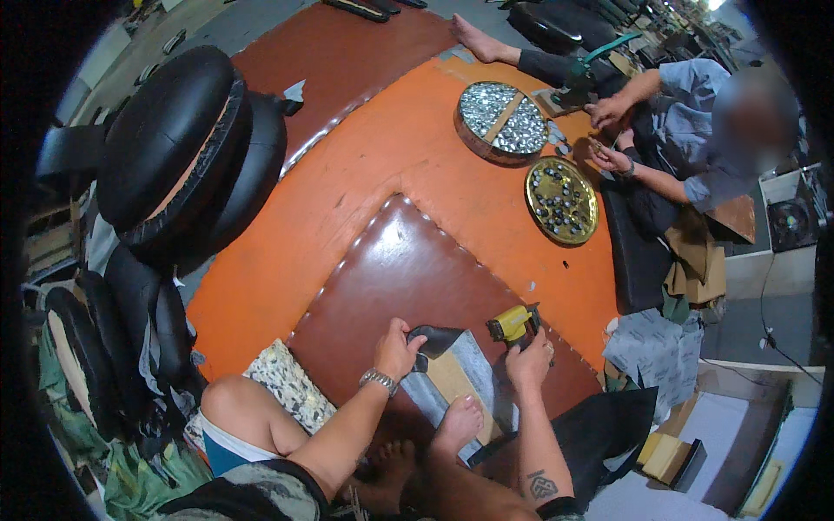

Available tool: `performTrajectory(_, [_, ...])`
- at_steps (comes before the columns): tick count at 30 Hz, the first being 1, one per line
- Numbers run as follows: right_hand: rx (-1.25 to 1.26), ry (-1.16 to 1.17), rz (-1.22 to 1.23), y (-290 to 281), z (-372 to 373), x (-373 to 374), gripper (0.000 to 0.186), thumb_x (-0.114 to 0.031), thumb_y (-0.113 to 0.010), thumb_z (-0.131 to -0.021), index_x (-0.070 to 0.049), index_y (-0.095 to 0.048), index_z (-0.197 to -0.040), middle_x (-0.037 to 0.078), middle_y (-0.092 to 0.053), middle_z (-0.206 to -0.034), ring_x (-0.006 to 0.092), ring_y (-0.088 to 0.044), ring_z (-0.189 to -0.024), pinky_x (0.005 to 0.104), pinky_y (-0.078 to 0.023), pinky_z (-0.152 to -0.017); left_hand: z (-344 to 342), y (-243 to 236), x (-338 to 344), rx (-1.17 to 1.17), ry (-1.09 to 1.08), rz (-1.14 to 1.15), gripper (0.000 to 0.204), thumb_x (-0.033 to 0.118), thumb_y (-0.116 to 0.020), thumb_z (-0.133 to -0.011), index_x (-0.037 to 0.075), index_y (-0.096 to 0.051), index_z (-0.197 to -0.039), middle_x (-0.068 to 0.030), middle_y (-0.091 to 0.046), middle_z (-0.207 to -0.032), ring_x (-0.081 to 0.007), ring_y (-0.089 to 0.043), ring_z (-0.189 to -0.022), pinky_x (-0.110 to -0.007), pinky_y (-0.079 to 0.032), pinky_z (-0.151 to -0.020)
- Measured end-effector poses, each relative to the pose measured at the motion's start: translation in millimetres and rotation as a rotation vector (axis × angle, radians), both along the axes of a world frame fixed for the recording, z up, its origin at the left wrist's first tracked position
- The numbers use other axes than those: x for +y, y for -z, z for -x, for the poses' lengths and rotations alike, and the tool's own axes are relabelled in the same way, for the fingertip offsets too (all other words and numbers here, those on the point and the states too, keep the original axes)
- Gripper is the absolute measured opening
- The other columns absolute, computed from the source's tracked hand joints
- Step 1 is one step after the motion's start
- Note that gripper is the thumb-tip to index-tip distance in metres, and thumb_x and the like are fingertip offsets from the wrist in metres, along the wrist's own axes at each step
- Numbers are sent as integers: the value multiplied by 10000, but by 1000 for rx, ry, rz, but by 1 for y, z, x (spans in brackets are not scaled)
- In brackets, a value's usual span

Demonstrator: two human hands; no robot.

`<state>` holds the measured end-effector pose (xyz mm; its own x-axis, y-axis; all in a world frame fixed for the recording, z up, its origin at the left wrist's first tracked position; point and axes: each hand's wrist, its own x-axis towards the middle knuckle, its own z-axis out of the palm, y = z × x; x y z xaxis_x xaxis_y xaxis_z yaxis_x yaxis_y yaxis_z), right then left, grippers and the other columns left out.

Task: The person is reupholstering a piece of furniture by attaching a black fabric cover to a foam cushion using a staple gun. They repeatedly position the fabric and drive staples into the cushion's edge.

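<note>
Your left grip (400,356) pinches the folded top corner of the black covering (439,337), seemingly to keep it turned in against the tan board (462,375). Your right grip (530,358) is wrapped around a yellow-and-black tool (514,325), held up to the right of the board, perhaps so the board stays unobstructed. Board and covering lie between your 2 grips, over the brown mat (382,260). Your bare foot (459,423) rests on the board, nearer you than either grip, probably pinning it while both grips are occupied. Beyond your right grip sits a brass tray (593,213) of small dark pieces.
</note>
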<state>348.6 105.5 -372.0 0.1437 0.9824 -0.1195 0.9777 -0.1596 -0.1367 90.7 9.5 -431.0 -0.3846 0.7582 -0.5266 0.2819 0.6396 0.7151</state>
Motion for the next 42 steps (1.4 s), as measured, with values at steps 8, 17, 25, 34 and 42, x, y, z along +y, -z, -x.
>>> performTrajectory(8, [119, -117, 335, -12, -4, 12, 939, -372, -806, -855, -78, -348, -1621, 328, -663, -1293, 476, -650, -1228, 525, -513, -1060, 2, 13, -5, 127, 83, -136, 481, 273, -830, -924, 45, -524, -1216, -155, -659, -792, -370, -685, -756, -495, -515, -696])
performTrajectory(17, [1005, 117, 729, -70, 77, -26, 196, -212, -694, -1000, -19, -664, -979, 26, -639, -724, 133, -607, -604, 320, -496, -574, 3, 11, -7, 109, 102, -161, 471, 257, -816, -933, 57, -510, -1231, -159, -667, -811, -394, -680, -778, -508, -509, -704])
performTrajectory(25, [839, -10, 667, -64, 113, -42, 301, -251, -722, -965, 32, -720, -1067, 87, -716, -780, 177, -679, -660, 362, -541, -629, 7, 3, -6, 40, 127, -59, 433, 271, -752, -964, 79, -531, -1283, -236, -751, -1108, -475, -709, -1038, -575, -539, -887])
performTrajectory(34, [730, -103, 544, -52, 86, -44, 488, -391, -745, -906, 7, -748, -1188, 226, -787, -1072, 353, -764, -1028, 461, -565, -917, 7, 8, -6, 50, 153, -97, 450, 247, -773, -956, 61, -516, -1275, -189, -705, -933, -433, -702, -901, -534, -534, -795])
performTrajectory(42, [216, 77, 175, -57, -69, -34, 453, -308, -787, -862, -24, -735, -1210, 271, -770, -1020, 454, -747, -993, 506, -576, -888, 11, 4, -1, -4, 171, -6, 478, 276, -793, -950, 44, -534, -1278, -227, -741, -1038, -435, -717, -989, -525, -547, -847])
